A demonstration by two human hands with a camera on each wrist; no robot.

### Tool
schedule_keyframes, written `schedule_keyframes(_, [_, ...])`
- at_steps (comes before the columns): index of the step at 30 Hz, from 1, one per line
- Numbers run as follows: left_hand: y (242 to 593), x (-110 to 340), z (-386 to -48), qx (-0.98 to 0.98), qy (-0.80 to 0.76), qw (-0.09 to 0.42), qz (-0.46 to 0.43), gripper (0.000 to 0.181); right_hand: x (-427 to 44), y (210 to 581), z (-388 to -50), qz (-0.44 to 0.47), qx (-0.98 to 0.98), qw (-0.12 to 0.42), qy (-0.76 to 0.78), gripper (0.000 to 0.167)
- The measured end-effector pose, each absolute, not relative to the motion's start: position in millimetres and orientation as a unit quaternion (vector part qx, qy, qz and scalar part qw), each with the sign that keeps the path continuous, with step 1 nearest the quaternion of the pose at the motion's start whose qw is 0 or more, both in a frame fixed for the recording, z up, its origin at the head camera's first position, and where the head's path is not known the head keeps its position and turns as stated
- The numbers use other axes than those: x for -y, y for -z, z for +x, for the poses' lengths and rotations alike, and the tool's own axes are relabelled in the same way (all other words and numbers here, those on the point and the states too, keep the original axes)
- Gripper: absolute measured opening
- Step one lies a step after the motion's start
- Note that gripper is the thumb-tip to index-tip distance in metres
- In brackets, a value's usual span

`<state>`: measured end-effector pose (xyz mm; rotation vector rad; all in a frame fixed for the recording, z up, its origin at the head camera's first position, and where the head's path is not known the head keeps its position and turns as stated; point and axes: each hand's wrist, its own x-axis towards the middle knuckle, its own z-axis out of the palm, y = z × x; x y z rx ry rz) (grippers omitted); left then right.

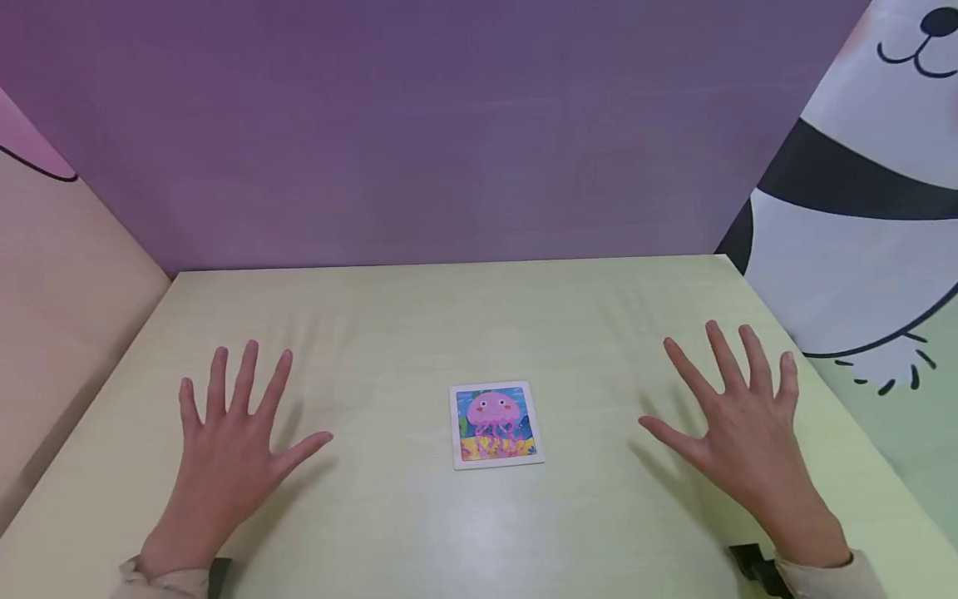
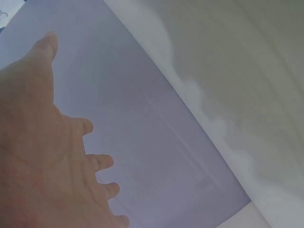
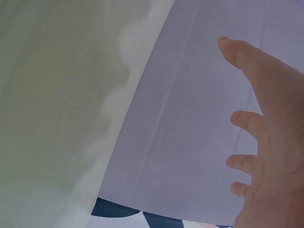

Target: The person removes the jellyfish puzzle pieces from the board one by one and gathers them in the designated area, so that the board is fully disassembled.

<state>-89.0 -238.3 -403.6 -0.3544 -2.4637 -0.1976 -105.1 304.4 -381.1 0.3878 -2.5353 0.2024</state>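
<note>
Desk carries jellyfish card; left hand, spread wide, at card's 9 o'clock; right hand, likewise spread, at 3 o'clock

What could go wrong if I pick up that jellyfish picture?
The jellyfish picture lies flat, so its edge may be hard to get under. It could also slide across the tabletop if pushed. The left hand and right hand flank it, so they might bump if both reach in.
</note>
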Motion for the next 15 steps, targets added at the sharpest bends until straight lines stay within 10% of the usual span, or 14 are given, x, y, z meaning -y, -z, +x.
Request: schedule_keyframes(15, [398.4, 217.4, -92.6, 0.929, 0.060, 0.307, -0.197, 0.093, -275.2, 368.5, -98.4, 0.212, 0.941, 0.240, -0.110, 0.066])
